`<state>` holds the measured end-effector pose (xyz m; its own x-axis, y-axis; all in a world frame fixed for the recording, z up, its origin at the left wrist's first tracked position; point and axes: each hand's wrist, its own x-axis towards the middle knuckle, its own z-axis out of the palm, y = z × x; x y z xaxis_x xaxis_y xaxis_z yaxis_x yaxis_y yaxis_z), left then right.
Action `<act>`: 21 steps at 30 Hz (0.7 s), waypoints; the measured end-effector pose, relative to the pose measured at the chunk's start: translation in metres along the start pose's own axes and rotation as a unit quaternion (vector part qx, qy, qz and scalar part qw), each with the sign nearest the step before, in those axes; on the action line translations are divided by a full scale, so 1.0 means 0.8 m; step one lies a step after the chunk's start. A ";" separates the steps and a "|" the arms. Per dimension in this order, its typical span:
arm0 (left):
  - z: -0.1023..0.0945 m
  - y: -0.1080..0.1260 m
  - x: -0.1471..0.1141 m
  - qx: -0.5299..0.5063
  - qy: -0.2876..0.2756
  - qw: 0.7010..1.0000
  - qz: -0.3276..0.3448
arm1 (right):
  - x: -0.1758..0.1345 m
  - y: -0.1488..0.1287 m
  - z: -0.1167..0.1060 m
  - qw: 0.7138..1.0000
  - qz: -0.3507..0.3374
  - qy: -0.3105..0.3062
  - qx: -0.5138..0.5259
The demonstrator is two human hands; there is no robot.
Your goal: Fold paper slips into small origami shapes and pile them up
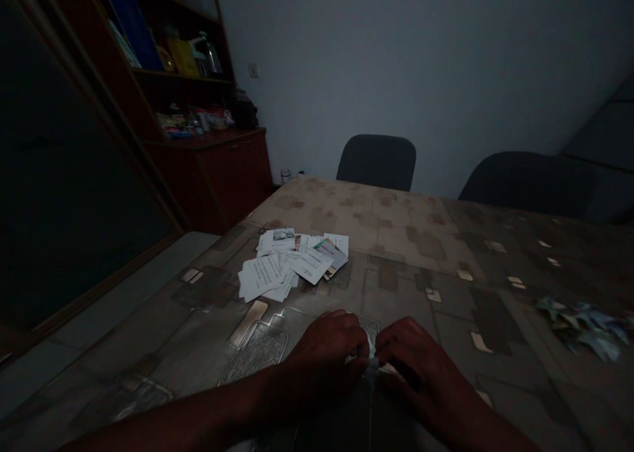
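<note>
Close together at the near side of the table, my left hand [331, 345] and my right hand [412, 351] both pinch a small piece of white paper [371, 349]. Most of the paper is hidden behind my curled fingers, and the dim light blurs its shape. Beyond my left hand lies a loose pile of printed cards [267, 273], mostly white with dark text, some overlapping. One card with a coloured picture [333, 257] sits at the pile's right side.
A patterned cloth covers the table [396, 247]. Crumpled, folded paper pieces [587, 326] lie at the right. Two grey chairs [377, 160] stand behind the table's far edge. A red-brown cabinet [222, 174] with filled shelves is at the back left.
</note>
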<state>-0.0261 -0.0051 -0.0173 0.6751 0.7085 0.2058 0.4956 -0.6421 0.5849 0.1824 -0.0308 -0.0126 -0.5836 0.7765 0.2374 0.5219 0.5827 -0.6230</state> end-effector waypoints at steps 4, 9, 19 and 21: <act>0.003 -0.003 -0.001 0.000 0.015 1.000 0.013 | 0.001 -0.004 0.003 1.000 0.022 -0.003 -0.018; -0.009 0.002 0.004 0.015 -0.009 1.000 -0.017 | 0.001 -0.006 0.012 0.998 0.044 0.015 -0.044; -0.029 0.003 0.016 0.035 -0.084 0.995 -0.044 | 0.004 -0.006 0.017 0.995 0.061 0.023 -0.076; -0.030 0.001 0.018 0.024 -0.089 0.995 -0.045 | 0.004 -0.003 0.018 0.994 0.065 0.021 -0.082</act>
<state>-0.0292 0.0118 0.0047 0.7107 0.7034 0.0084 0.5812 -0.5938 0.5565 0.1705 -0.0331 -0.0212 -0.4797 0.8554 0.1956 0.6883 0.5051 -0.5206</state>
